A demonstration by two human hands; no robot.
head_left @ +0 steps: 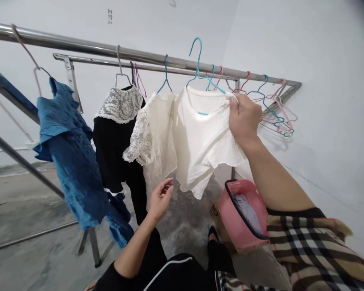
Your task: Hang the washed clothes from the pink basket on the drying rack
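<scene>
A white top [197, 133] hangs on a turquoise hanger [197, 68] in front of the metal rail. The hook of that hanger stands above the rail and looks free of it. My right hand [245, 117] is closed on the top's right shoulder, at the end of the hanger. Lower and to the left, my left hand [161, 198] is held in the air with fingers partly curled and apart, holding nothing. It is just below a cream lace blouse [159, 137], which hangs on a teal hanger [166, 76] beside the white top.
A metal rail [87, 44] crosses the view. A blue garment [69, 149] and a black garment with lace collar [112, 141] hang at left. Several hangers [276, 101] hang at right. Below, a pink basket [242, 230] with cloth inside rests on a cardboard box [223, 226].
</scene>
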